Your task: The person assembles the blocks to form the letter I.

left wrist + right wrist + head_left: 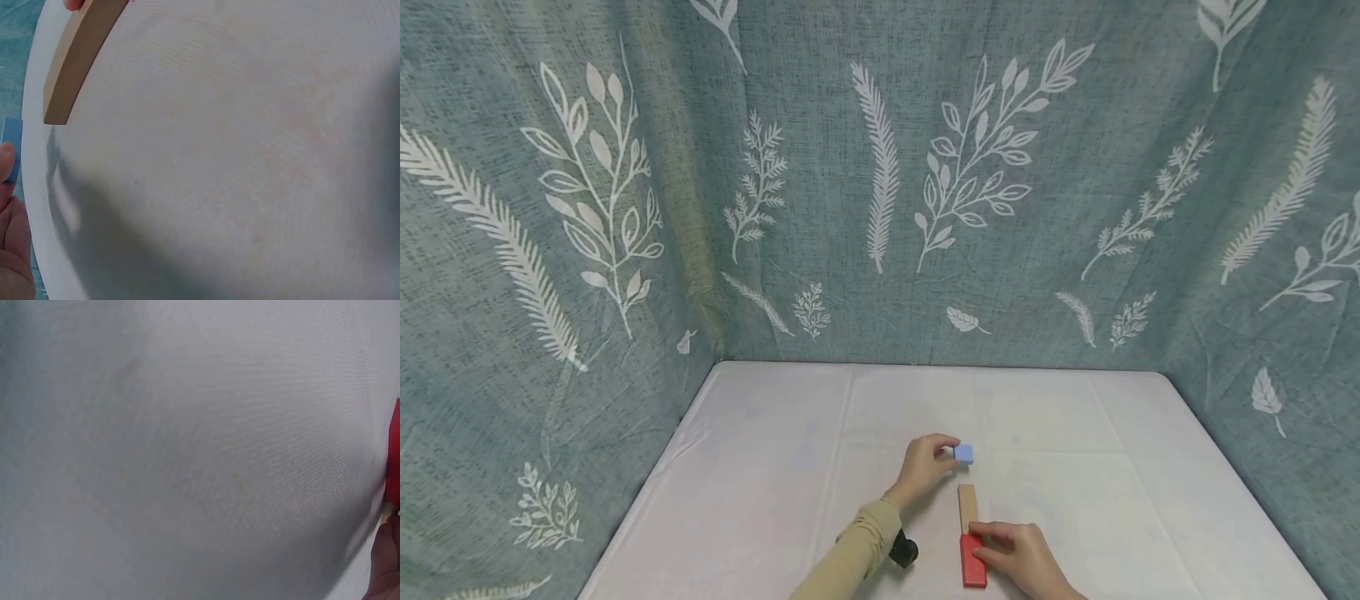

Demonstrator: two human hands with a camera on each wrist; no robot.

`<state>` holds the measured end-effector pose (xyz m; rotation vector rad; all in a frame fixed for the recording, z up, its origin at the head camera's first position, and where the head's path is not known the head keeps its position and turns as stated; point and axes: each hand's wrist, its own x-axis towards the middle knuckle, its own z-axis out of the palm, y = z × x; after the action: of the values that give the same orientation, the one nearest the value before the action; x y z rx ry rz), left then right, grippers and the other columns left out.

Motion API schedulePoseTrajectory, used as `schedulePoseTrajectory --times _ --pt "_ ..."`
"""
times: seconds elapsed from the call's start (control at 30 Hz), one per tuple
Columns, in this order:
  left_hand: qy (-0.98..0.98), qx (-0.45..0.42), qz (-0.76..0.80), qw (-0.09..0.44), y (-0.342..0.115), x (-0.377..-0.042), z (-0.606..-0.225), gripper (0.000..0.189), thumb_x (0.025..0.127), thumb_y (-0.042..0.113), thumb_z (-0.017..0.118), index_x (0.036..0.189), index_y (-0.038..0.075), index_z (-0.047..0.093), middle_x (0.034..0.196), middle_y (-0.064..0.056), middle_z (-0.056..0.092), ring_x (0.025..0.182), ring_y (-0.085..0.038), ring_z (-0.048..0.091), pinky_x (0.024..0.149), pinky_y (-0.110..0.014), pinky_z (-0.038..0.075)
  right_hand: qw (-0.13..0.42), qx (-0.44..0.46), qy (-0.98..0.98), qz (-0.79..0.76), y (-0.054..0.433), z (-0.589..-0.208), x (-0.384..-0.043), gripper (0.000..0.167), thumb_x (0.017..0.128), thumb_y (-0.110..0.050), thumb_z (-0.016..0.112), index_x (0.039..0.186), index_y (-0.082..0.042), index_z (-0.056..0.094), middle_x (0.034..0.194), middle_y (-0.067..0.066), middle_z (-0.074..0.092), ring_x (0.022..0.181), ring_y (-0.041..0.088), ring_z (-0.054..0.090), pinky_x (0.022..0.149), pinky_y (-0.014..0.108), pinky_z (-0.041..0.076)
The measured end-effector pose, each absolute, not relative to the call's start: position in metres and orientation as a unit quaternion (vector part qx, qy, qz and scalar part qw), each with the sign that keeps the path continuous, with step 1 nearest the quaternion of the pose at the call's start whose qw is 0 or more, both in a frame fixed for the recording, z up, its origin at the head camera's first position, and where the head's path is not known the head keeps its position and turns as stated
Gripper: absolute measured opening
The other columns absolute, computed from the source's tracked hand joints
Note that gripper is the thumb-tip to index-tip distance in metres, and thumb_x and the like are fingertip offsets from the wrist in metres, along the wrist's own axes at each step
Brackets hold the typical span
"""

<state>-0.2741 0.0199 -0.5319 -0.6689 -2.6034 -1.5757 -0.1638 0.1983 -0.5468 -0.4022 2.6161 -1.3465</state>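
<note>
My left hand (925, 467) reaches over the far middle of the table and pinches a small light blue block (964, 453) between thumb and fingertips. At the left edge of the left wrist view, this block (12, 149) appears with the thumb against it. Nearer the front, my right hand (1026, 554) grips a flat red block (973, 568) from the right, its fingertips right at the seam with a plain wooden block (967, 507). The two lie end to end in a line. Only part of the red block (394, 456) shows in the right wrist view.
A white cloth covers the table (760, 467). Green-blue curtains (850, 183) with white leaf prints stand behind it and at both sides. A small black device (903, 551) sits at the left wrist beside the rolled sleeve (861, 542).
</note>
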Motion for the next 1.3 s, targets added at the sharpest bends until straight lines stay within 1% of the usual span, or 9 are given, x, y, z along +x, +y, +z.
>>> schedulePoseTrajectory --times 0.13,0.23,0.37,0.43,0.5,0.73,0.9,1.1,1.3 --pt "-0.841 -0.21 -0.498 0.009 0.02 -0.273 -0.535 0.024 0.078 -0.003 0.071 0.102 -0.004 0.069 0.105 -0.017 0.071 0.103 -0.031 0.065 0.089 -0.037 0.057 0.084 -0.137 0.877 -0.452 0.199 -0.548 -0.164 0.038 0.081 -0.026 0.074 0.112 -0.006 0.07 0.11 0.006 0.072 0.106 0.016 0.066 0.087 0.034 0.058" --pt "-0.844 -0.204 -0.496 0.0 0.02 -0.271 -0.537 0.025 0.078 -0.002 0.071 0.102 -0.003 0.07 0.106 -0.016 0.071 0.104 -0.031 0.065 0.09 -0.037 0.057 0.07 -0.146 0.881 -0.445 0.2 -0.55 -0.164 0.036 0.081 -0.026 0.074 0.111 -0.006 0.071 0.109 0.005 0.072 0.105 0.012 0.066 0.087 0.032 0.058" --pt "-0.844 -0.199 -0.499 -0.007 0.021 -0.27 -0.538 0.025 0.078 -0.002 0.071 0.102 -0.003 0.069 0.106 -0.016 0.07 0.105 -0.031 0.064 0.09 -0.039 0.057 0.041 -0.161 0.886 -0.433 0.201 -0.552 -0.164 0.034 0.081 -0.025 0.074 0.109 -0.007 0.071 0.108 0.004 0.072 0.104 0.007 0.065 0.086 0.026 0.059" --pt "-0.845 -0.201 -0.496 -0.005 0.021 -0.27 -0.539 0.024 0.078 -0.002 0.071 0.102 -0.004 0.069 0.106 -0.017 0.07 0.104 -0.031 0.065 0.089 -0.038 0.057 0.038 -0.162 0.887 -0.43 0.201 -0.553 -0.164 0.034 0.081 -0.025 0.074 0.109 -0.008 0.072 0.108 0.004 0.073 0.104 0.007 0.065 0.086 0.025 0.058" --pt "-0.846 -0.205 -0.492 -0.002 0.021 -0.27 -0.539 0.024 0.078 -0.002 0.072 0.102 -0.004 0.07 0.105 -0.016 0.071 0.103 -0.031 0.065 0.088 -0.037 0.058 0.038 -0.161 0.887 -0.431 0.201 -0.553 -0.163 0.033 0.081 -0.025 0.074 0.109 -0.008 0.072 0.108 0.003 0.073 0.105 0.007 0.065 0.086 0.02 0.057" --pt "-0.85 -0.216 -0.481 0.006 0.02 -0.27 -0.544 0.024 0.077 -0.002 0.072 0.1 -0.004 0.07 0.103 -0.016 0.071 0.099 -0.029 0.066 0.084 -0.032 0.059 0.03 -0.164 0.889 -0.427 0.2 -0.552 -0.163 0.034 0.081 -0.025 0.074 0.109 -0.008 0.072 0.107 0.004 0.073 0.105 0.008 0.065 0.086 0.021 0.057" --pt "-0.851 -0.217 -0.478 0.006 0.02 -0.27 -0.545 0.023 0.077 -0.002 0.072 0.1 -0.004 0.07 0.102 -0.016 0.071 0.099 -0.028 0.067 0.084 -0.032 0.059 0.035 -0.159 0.889 -0.427 0.201 -0.551 -0.163 0.033 0.081 -0.024 0.074 0.109 -0.008 0.072 0.107 0.002 0.073 0.105 0.006 0.064 0.086 0.012 0.053" --pt "-0.849 -0.219 -0.482 0.006 0.021 -0.269 -0.546 0.023 0.077 -0.002 0.072 0.099 -0.005 0.07 0.101 -0.016 0.072 0.099 -0.029 0.067 0.085 -0.034 0.059 0.029 -0.162 0.888 -0.428 0.201 -0.552 -0.163 0.033 0.081 -0.025 0.074 0.109 -0.008 0.072 0.107 0.004 0.073 0.104 0.007 0.065 0.086 0.017 0.056" --pt "-0.849 -0.215 -0.483 0.004 0.022 -0.269 -0.547 0.023 0.077 -0.002 0.072 0.1 -0.005 0.07 0.102 -0.016 0.071 0.099 -0.028 0.067 0.086 -0.034 0.058 0.035 -0.16 0.888 -0.43 0.203 -0.552 -0.163 0.034 0.081 -0.026 0.074 0.11 -0.008 0.072 0.108 0.003 0.072 0.105 0.006 0.064 0.087 0.013 0.053"
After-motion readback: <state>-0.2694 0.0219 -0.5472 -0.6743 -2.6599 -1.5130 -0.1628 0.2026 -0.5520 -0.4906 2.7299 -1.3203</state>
